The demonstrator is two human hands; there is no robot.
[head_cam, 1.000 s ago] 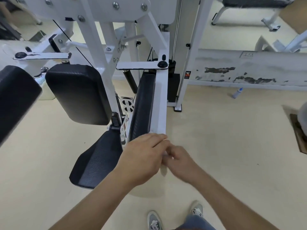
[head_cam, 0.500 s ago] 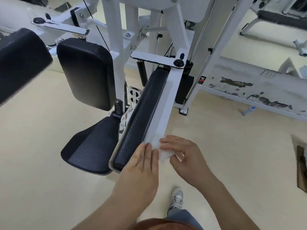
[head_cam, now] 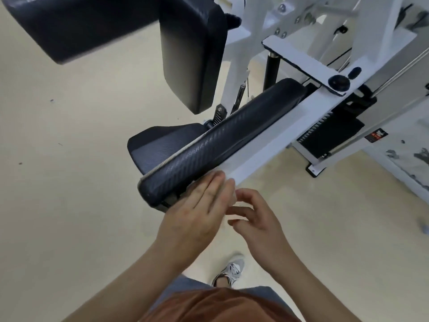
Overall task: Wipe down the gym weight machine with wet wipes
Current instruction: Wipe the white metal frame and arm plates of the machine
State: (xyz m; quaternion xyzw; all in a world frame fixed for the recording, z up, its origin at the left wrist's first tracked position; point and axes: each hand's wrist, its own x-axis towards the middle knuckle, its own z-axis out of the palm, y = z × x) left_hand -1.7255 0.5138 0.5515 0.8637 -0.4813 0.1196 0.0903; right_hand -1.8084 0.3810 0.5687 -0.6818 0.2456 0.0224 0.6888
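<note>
Left hand (head_cam: 199, 214): fingers straight, pressed together, flat on near end of white metal machine arm (head_cam: 278, 138). Long black textured pad (head_cam: 220, 145) alongside arm, at its 10 o'clock. White wet wipe (head_cam: 232, 191) mostly hidden under those fingers, pale edge showing. Right hand (head_cam: 257, 226) at 3 o'clock of left hand: fingers loosely curled, spread; contact with wipe cannot tell.

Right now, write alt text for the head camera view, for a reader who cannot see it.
A person's left hand lies flat, fingers straight, against the near end of a white metal bar and the long black textured pad beside it. The right hand, fingers curled, hovers close by; whether it holds anything is unclear.
</note>
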